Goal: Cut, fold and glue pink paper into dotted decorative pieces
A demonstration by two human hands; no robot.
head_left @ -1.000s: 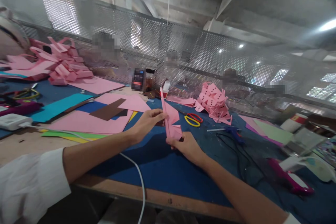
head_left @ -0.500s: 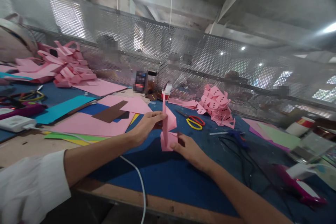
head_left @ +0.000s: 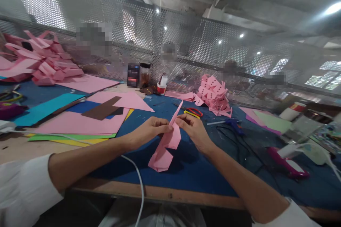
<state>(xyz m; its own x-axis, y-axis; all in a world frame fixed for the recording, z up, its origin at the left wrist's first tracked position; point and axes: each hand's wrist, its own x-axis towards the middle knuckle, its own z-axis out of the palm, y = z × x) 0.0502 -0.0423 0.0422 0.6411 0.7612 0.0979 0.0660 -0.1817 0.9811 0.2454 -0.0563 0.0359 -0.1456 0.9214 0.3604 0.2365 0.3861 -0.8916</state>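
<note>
Between my hands, a folded pink paper piece (head_left: 162, 159) is held tilted above the blue table mat (head_left: 191, 182), its pointed end up and its wider flaps hanging down. My left hand (head_left: 157, 126) pinches its long edge from the left, thumb and fingers closed. From the right, my right hand (head_left: 192, 125) pinches the same paper near its upper part. Fingertips of both hands nearly meet on it. Just behind my right hand lie scissors (head_left: 194, 112) with red and yellow handles.
Pink, brown and teal sheets (head_left: 50, 108) spread at left, below a heap of pink strips (head_left: 50, 60). Dotted pink pieces (head_left: 213, 94) are piled at the back. At right lie a blue glue gun (head_left: 236, 126) and a magenta tool (head_left: 287, 165). A white cable (head_left: 140, 181) crosses the front edge.
The pink paper has tipped, its lower end swinging left and toward me. My right hand has moved from its lower flap up to its upper part. The view has shifted right.
</note>
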